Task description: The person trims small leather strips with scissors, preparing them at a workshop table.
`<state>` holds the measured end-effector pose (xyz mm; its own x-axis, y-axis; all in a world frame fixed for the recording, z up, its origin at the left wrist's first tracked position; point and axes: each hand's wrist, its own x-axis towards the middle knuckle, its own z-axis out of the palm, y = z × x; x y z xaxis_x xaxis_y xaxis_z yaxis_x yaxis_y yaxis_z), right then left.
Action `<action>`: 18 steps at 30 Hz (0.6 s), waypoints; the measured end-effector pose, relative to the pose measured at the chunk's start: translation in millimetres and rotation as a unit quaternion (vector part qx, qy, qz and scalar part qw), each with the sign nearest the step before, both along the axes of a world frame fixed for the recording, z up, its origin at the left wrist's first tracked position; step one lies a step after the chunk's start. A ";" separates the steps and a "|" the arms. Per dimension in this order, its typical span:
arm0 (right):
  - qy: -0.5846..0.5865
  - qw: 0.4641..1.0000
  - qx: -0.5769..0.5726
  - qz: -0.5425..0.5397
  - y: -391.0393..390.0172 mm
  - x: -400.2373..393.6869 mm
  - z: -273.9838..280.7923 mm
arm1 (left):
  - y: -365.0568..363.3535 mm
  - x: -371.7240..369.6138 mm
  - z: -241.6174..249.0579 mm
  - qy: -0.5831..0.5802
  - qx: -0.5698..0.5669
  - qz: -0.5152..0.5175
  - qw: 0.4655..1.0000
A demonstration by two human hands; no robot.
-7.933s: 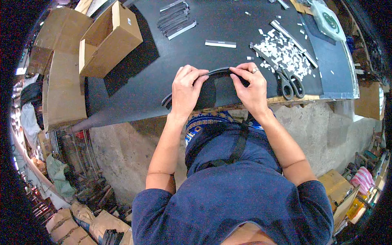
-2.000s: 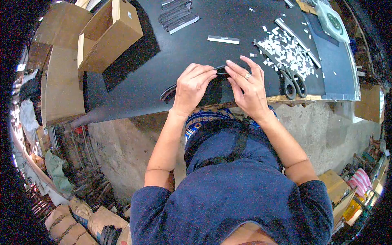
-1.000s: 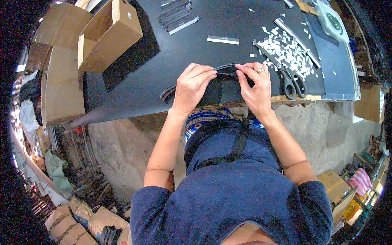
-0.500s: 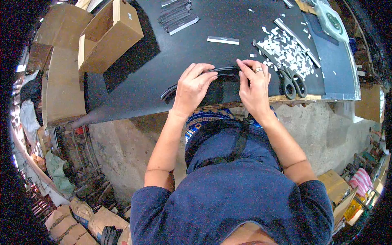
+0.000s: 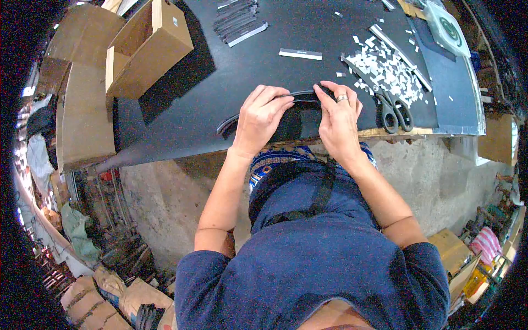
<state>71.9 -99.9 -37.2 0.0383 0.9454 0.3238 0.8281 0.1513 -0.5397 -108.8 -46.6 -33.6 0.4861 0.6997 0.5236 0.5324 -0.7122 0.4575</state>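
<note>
Right now your left hand (image 5: 258,122) lies palm-down on the curved black piece (image 5: 294,118) at the near edge of the worktop (image 5: 181,121), wrist bent back toward you, fingers (image 5: 273,99) curled together over the piece's arched far rim and pressing it to the surface rather than closing round it. Your right hand (image 5: 336,122) sits just beside it on the same piece, also palm-down, its fingers stretched forward and a little spread, the forefinger tip (image 5: 317,88) touching the rim close to your left fingertips; a ring shows on one finger. Neither hand forms a fist; both are flat, pressing holds, and whether any thumb pinches the rim from below is hidden. The black piece rests against the near edge, its left end curving out past your left wrist toward the worktop's left side. Both forearms run straight from your body to the near edge, elbows apart. Just beside your right hand, toward the right edge, lie scissors (image 5: 391,113), and beyond them a scatter of white paper scraps (image 5: 385,69). A single white strip (image 5: 300,54) lies farther in, a stack of dark strips (image 5: 237,19) near the far edge, and an open cardboard box (image 5: 146,49) at the far left corner.
</note>
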 end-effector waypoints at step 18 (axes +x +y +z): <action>0.050 0.998 0.022 0.012 -7.6 10.7 1.7 | 1.2 0.5 -0.6 0.008 0.004 0.003 1.000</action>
<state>82.6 -107.5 -35.5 0.0503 0.9312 0.3609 0.7660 0.1959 -0.6122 -108.3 -45.4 -34.2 0.4904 0.6985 0.5212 0.5444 -0.7125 0.4427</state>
